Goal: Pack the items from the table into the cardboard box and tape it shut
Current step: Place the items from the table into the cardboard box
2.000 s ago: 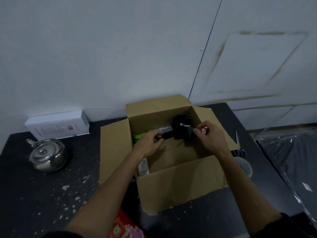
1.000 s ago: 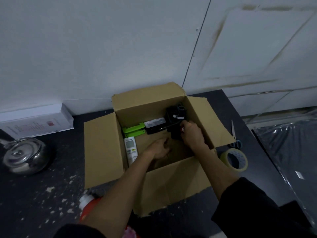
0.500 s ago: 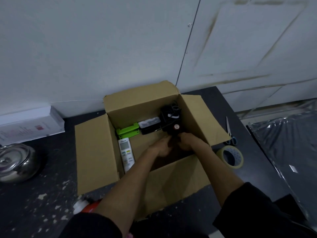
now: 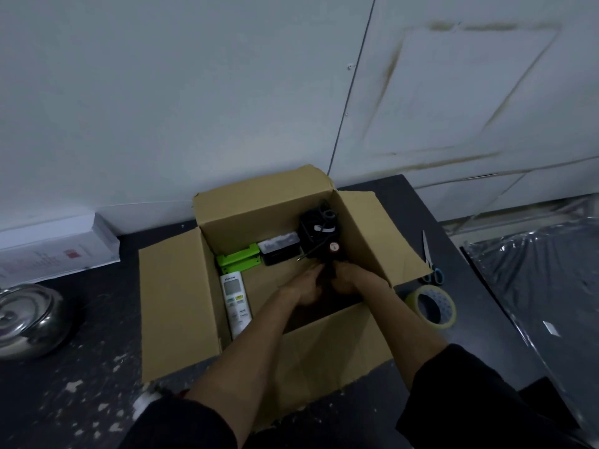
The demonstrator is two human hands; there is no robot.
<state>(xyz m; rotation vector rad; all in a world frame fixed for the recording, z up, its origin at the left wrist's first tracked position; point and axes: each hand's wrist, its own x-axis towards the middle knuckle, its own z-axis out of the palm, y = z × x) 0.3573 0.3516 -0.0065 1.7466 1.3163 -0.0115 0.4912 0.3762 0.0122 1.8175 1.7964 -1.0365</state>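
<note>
An open cardboard box [image 4: 175,299] stands on the dark table with its flaps spread. Inside lie a white remote control [image 4: 235,299], a green flat object [image 4: 239,261] and a small black-and-grey case [image 4: 280,251]. A black device with a cord and a red round cap [image 4: 319,233] stands in the box's far right corner. Both hands are down in the box right under it. My left hand [image 4: 303,288] and my right hand [image 4: 351,278] press together around the device's dark lower part. What their fingers grip is partly hidden.
A roll of clear tape [image 4: 432,306] and blue-handled scissors [image 4: 429,260] lie right of the box. A steel kettle [image 4: 27,319] and a white flat box [image 4: 52,254] sit at the left. Clear plastic sheeting [image 4: 544,286] lies beyond the table's right edge.
Both hands have lowered the black device into the box's far right corner and come together below it. The camera has shifted right, so the kettle now sits at the left edge.
</note>
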